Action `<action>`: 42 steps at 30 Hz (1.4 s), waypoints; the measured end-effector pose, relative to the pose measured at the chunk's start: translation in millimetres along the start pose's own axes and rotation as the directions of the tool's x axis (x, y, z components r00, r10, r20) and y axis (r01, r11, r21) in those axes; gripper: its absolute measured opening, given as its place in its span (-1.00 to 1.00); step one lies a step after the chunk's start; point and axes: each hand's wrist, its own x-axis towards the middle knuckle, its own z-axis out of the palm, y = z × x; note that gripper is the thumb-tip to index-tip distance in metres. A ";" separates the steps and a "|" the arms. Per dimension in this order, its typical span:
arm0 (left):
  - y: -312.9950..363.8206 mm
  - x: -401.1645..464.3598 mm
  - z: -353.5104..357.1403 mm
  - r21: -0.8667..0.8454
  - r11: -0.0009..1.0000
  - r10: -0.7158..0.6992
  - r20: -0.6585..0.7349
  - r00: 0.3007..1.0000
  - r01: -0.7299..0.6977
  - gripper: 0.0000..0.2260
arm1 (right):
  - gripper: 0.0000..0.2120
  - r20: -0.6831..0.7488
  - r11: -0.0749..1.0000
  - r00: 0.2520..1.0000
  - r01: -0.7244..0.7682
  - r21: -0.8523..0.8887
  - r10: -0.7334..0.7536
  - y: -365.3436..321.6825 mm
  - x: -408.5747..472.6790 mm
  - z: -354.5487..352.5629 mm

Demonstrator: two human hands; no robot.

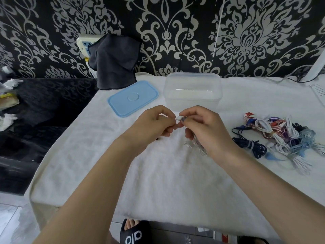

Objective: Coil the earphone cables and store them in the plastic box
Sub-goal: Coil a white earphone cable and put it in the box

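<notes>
Both hands — left [154, 124], right [204, 127] — pinch a white earphone cable [179, 118] between fingertips, before the box [192, 90].

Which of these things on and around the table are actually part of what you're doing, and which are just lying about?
Part of the job:
- white earphone cable, held between left hand and right hand
- pile of earphone cables
- clear plastic box, open
- blue lid, beside the box

Just lying about:
- dark cloth
- crumpled tissues
- slipper
</notes>
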 end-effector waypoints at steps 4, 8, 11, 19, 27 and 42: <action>3.4 -2.0 1.4 0.032 0.999 0.028 -0.015 0.999 -0.028 -0.97 | -0.92 -0.007 1.000 1.000 -0.003 0.009 0.003 -0.5 -0.3 -0.6; 4.8 -3.4 1.5 0.052 0.997 0.062 -0.020 0.998 -0.061 -0.89 | -0.92 -0.020 1.000 1.000 -0.002 -0.002 0.002 -0.4 0.3 -1.3; 4.8 -5.2 1.6 0.056 0.995 0.078 -0.005 0.997 -0.077 -0.86 | -0.93 -0.033 1.000 0.999 0.001 0.001 -0.001 -0.3 1.2 -1.9; 3.8 -5.9 0.2 0.095 0.991 0.101 -0.014 0.995 -0.099 -0.83 | -0.91 -0.030 0.998 0.999 0.028 -0.060 -0.030 3.5 2.6 -4.0; 7.3 -9.6 -0.3 0.116 0.982 0.155 -0.023 0.988 -0.151 -0.85 | -0.92 -0.027 0.999 0.999 -0.019 0.035 0.020 2.8 3.4 -5.2; 9.6 -13.5 -2.1 0.147 0.942 0.308 -0.020 0.951 -0.302 -0.87 | -0.99 0.091 0.935 0.981 -0.191 0.300 0.171 -3.8 9.5 -15.4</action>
